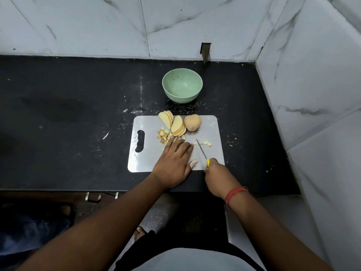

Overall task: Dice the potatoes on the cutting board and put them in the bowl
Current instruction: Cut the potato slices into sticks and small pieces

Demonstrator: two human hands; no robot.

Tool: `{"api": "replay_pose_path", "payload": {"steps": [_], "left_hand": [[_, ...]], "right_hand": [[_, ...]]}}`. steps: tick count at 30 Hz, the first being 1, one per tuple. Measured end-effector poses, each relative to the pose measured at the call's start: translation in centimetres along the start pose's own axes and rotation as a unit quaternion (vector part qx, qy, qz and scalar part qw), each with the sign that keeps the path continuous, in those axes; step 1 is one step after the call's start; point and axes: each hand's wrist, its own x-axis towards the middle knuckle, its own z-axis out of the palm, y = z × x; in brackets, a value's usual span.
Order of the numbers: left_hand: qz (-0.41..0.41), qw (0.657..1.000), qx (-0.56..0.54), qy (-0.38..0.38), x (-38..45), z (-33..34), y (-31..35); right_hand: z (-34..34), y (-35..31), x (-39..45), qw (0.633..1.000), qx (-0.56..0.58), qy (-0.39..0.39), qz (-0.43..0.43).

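Observation:
A white cutting board [148, 157] lies on the black counter. At its far edge sit a whole potato [192, 122] and fanned potato slices [176, 125]. Small diced pieces [163, 134] lie left of centre, and a few more cubes [207, 143] lie right of the blade. My left hand [173, 163] lies flat with straight fingers, pressing down on potato strips that it mostly hides. My right hand [216, 173] grips a yellow-handled knife [201, 151], its blade pointing away just right of my left fingertips. The green bowl [182, 87] stands empty behind the board.
The black counter [68, 118] stretches far to the left. Marble wall tiles close off the back and the right side [312, 85]. Scraps and white specks dot the counter around the board. A metal drawer handle [93, 196] shows below the counter edge.

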Motion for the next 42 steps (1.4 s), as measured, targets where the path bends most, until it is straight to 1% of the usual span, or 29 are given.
{"api": "replay_pose_path", "payload": {"steps": [5, 8, 12, 16, 20, 23, 26, 27, 29, 30, 32, 35, 38, 42], "left_hand": [[-0.005, 1.0, 0.004, -0.004, 0.1, 0.0, 0.1], [-0.004, 1.0, 0.005, -0.004, 0.1, 0.1, 0.0], [-0.002, 1.0, 0.001, 0.005, 0.0, 0.0, 0.0], [-0.008, 1.0, 0.002, 0.007, -0.3, -0.1, 0.1], [-0.014, 1.0, 0.004, 0.006, -0.2, -0.1, 0.1], [-0.017, 1.0, 0.005, -0.003, -0.1, -0.1, 0.1], [-0.016, 1.0, 0.002, 0.0, -0.2, 0.0, 0.1], [-0.016, 1.0, -0.001, 0.003, -0.2, -0.1, 0.1], [-0.017, 1.0, -0.004, 0.007, -0.1, -0.1, 0.1], [-0.018, 1.0, -0.005, 0.01, -0.2, -0.2, 0.1], [-0.015, 1.0, -0.006, 0.018, -0.4, -0.2, 0.1], [-0.019, 1.0, -0.006, 0.018, -0.6, -0.2, 0.1], [-0.027, 1.0, -0.004, 0.011, -0.5, -0.2, 0.1], [-0.026, 0.999, -0.009, 0.02, -0.4, -0.3, 0.1]], "right_hand": [[0.0, -0.4, 0.7, 0.999, -0.01, -0.036, 0.008], [0.3, 0.5, -0.1, 0.999, -0.008, -0.047, 0.006], [0.8, 1.4, -1.2, 1.0, 0.003, -0.028, 0.003], [0.4, 0.5, -0.7, 1.0, 0.008, 0.003, -0.015], [0.1, -0.7, 0.3, 1.0, 0.004, -0.03, 0.01], [0.1, -0.9, 0.5, 0.999, -0.018, -0.031, 0.012], [0.6, -0.3, -0.4, 0.998, 0.008, -0.036, 0.04], [1.0, 0.2, -0.7, 0.999, -0.01, -0.027, 0.031], [1.1, 1.0, -0.9, 1.0, 0.012, -0.017, 0.015], [1.0, 1.2, -1.0, 1.0, -0.005, -0.021, 0.001], [0.7, 1.1, -0.9, 1.0, -0.011, -0.003, -0.012], [0.4, 0.4, -0.4, 1.0, -0.004, -0.011, -0.02], [0.2, -0.3, 0.1, 0.999, -0.008, -0.031, -0.005], [0.0, -0.8, 0.5, 0.998, -0.025, -0.049, 0.005]]}}
